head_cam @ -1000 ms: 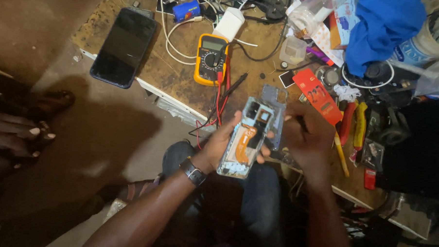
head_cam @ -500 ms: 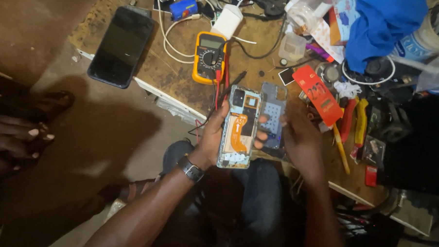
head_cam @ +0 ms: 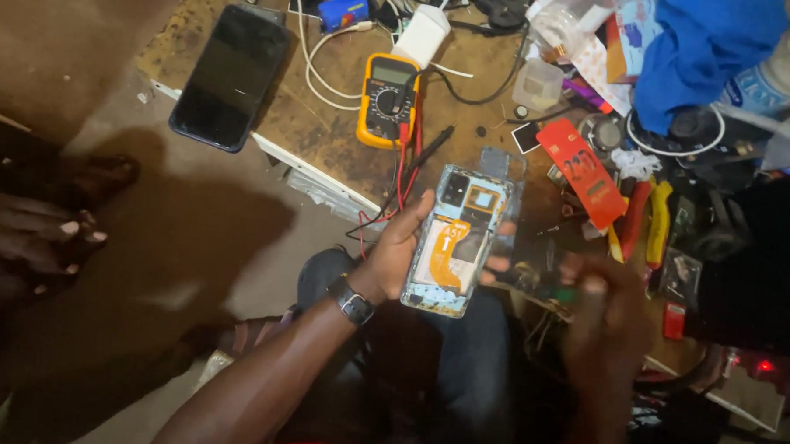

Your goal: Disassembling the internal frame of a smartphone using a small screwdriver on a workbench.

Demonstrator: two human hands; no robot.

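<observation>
Head view: left hand (head_cam: 398, 248) grips an opened smartphone (head_cam: 454, 242), back cover off, orange flex cable exposed, fingers wrapped round its edges. Phone sits just below the yellow multimeter (head_cam: 387, 99). Right hand (head_cam: 606, 317), right of the phone, is blurred; finger state cannot be determined.

Two phones, one meter on a cluttered repair bench

One opened phone (head_cam: 456, 242), one intact black phone (head_cam: 229, 76), one yellow multimeter (head_cam: 388, 99), one red card (head_cam: 582, 172), one blue cloth (head_cam: 694, 53).
</observation>
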